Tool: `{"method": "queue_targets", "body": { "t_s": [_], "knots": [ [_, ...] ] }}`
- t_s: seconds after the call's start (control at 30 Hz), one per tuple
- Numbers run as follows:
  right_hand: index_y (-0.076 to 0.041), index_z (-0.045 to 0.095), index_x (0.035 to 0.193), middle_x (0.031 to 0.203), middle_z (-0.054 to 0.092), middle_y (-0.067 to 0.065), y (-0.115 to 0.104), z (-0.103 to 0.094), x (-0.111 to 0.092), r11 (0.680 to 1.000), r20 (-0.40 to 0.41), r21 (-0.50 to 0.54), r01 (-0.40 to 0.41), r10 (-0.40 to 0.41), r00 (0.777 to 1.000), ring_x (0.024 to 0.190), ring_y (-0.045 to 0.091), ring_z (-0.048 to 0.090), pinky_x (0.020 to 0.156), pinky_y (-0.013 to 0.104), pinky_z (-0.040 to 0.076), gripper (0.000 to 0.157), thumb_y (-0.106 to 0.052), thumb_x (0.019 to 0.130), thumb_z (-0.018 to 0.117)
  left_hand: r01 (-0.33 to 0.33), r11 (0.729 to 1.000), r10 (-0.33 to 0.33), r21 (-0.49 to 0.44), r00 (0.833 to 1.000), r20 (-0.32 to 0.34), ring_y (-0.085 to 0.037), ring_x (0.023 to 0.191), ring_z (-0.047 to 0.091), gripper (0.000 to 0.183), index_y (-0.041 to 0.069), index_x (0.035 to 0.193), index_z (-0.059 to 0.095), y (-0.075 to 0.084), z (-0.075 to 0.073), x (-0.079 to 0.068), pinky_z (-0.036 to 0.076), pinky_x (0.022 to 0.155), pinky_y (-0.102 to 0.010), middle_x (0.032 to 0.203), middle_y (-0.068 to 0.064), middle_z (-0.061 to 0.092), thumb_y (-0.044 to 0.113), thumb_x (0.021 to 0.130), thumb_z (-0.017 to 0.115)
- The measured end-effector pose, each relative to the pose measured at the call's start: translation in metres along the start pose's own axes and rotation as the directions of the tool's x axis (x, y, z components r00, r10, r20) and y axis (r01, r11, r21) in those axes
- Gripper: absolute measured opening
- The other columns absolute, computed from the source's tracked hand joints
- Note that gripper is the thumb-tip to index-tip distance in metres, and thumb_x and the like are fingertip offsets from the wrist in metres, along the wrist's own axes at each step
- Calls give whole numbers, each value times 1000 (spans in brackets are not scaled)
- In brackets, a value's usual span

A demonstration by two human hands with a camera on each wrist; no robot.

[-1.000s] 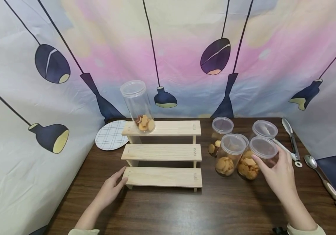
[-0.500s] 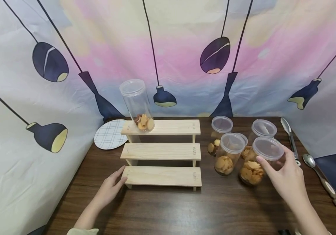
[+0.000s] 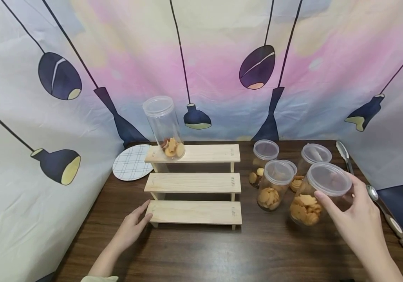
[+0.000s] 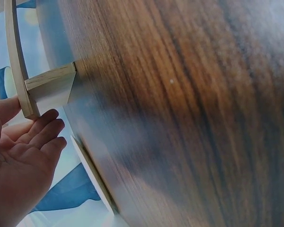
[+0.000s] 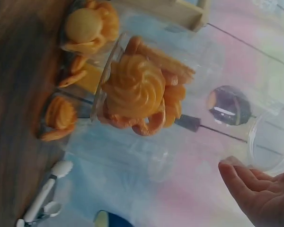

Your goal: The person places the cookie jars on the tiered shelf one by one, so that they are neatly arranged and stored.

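Note:
My right hand [image 3: 360,215] grips a clear lidded jar [image 3: 329,179] near its lid, thumb on the near side. Golden cookies fill its lower part, and in the right wrist view a swirl-shaped cookie [image 5: 135,87] shows through the base. The jar is slightly tilted, its base raised off the table. On the other side, my left hand [image 3: 132,225] holds the left end of the lowest step of a three-step wooden shelf [image 3: 194,213]. In the left wrist view the thumb lies on one face of the board [image 4: 32,106] and the fingers lie at the other.
Beside the shelf stand several lidded cookie jars, including a front one [image 3: 275,186] and a back one [image 3: 266,150]. Another tall jar [image 3: 164,125] sits on the top step. A checked plate [image 3: 131,162] lies at the left, tongs [image 3: 344,152] and a spoon [image 3: 388,215] at the right.
My right hand has drawn the held jar away from the other jars, rightward and toward me, lifting it. The left hand stays at the shelf end.

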State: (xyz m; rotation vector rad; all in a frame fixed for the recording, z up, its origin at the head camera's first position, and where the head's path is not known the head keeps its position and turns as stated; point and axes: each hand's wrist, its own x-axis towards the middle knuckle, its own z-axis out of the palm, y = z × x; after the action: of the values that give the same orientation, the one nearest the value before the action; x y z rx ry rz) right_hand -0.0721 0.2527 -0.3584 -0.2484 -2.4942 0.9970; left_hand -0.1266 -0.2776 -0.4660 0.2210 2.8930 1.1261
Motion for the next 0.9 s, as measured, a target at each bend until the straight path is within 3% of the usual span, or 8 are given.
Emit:
{"method": "queue_targets", "body": {
  "t_s": [0.07,0.17,0.3,0.4,0.53,0.8,0.9],
  "knots": [
    [-15,33,149,127,52,19,-5,-2,-2,1000,7,-4,11,-11,1000,102,46,58,78,50,42,81,-34,83,77,-1,1000,1,-4,1000,0,-48,131,33,55,-5,144,39,0,0,0,28,104,-61,142,-28,41,27,101,53],
    [-20,37,147,128,54,13,-11,-3,-7,999,-4,11,44,-44,999,101,12,62,79,40,42,79,-31,81,80,-5,1000,5,-2,1000,-2,-49,130,33,54,-6,143,39,0,0,0,28,103,-61,142,-28,41,26,101,53],
    [-26,45,143,120,58,3,-21,-1,-12,992,-46,59,116,-113,993,89,-22,45,79,20,35,78,-23,76,84,-5,1000,5,-4,1000,-1,-49,130,33,54,-6,143,39,0,0,0,28,103,-61,141,-28,41,25,101,53],
    [-24,48,142,117,58,0,-28,2,-14,980,-69,93,176,-170,983,89,-20,48,77,9,31,81,-16,72,87,-5,1000,5,-4,1000,3,-49,131,33,54,-6,143,39,1,-1,-1,28,104,-61,142,-28,41,26,101,53],
    [-22,50,141,123,58,0,-37,8,-14,961,-74,150,231,-222,972,92,-16,52,80,5,35,83,-9,68,88,-11,1000,11,0,1000,0,-50,131,32,54,-6,143,39,2,-2,-1,27,104,-61,142,-28,41,26,101,52],
    [-20,51,139,122,59,-5,-61,27,-9,896,-48,289,336,-337,940,99,-1,58,83,10,42,81,-2,69,86,-23,1000,23,12,1000,-8,-49,130,33,54,-6,143,40,3,-3,-2,27,104,-61,141,-27,42,26,101,52],
    [-22,50,140,121,60,-3,-69,35,-5,891,-26,296,344,-352,935,97,1,58,79,11,43,79,-7,71,86,-18,1000,18,11,1000,-4,-49,131,33,54,-5,143,40,2,-2,-1,27,104,-61,142,-26,41,26,101,52]
  ]
}}
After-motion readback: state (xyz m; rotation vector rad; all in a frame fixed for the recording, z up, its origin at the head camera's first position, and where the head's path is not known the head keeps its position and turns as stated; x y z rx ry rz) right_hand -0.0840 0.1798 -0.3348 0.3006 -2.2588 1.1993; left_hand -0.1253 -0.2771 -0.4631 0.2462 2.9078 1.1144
